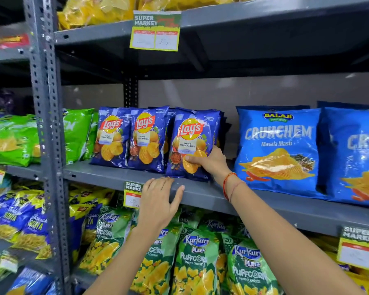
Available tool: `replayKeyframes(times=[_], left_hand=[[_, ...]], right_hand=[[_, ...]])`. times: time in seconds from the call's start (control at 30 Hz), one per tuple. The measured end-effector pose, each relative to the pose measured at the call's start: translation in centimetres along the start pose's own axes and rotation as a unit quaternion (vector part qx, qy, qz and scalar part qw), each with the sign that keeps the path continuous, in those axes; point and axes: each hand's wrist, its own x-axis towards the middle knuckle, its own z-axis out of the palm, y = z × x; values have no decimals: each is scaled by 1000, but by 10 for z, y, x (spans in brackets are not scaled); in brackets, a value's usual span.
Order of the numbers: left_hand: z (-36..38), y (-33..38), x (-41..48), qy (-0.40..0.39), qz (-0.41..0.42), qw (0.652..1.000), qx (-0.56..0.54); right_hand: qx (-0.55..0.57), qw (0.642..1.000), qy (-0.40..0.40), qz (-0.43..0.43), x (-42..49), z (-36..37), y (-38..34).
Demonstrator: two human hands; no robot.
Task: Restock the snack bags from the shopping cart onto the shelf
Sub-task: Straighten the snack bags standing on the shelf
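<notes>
Both forearms reach up from the lower frame. My right hand point(209, 161) grips the front blue chip bag point(191, 145) at centre, standing on the grey shelf point(264, 204); my left hand point(158, 201), fingers spread, rests on its edge. Three rows stand filled; the cart is out of view.

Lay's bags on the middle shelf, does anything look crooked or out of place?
Mostly tidy. The rightmost Lay's bag, gripped by the right hand, leans left and sits further forward than the other two Lay's bags. The left hand rests on the shelf edge.
</notes>
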Motion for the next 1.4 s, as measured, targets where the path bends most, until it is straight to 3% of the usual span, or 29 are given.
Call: replayKeyframes(times=[0.47,0.73,0.87,1.03,1.17,1.27,1.33,1.4], left_hand=[[-3,1,-1,-16,7,1000,-2],[-2,3,5,27,28,998,-47],[-3,38,21,58,53,991,-109],[5,102,59,55,71,968,-233],[32,143,95,-19,13,932,-362],[50,166,118,-79,-81,904,-413],[57,175,130,-117,-160,867,-458],[61,182,137,-120,-198,847,-479]], right_hand=[[-79,996,11,-40,-10,-2,1],[-55,989,80,-114,-30,-50,-17],[-26,976,139,-164,-40,-98,-21],[-87,925,299,-217,-38,-158,-5],[-161,902,358,-180,-32,-191,16],[-127,935,311,-112,-23,-200,29],[-76,957,271,-76,-18,-201,34],[-19,968,245,-40,-14,-202,34]])
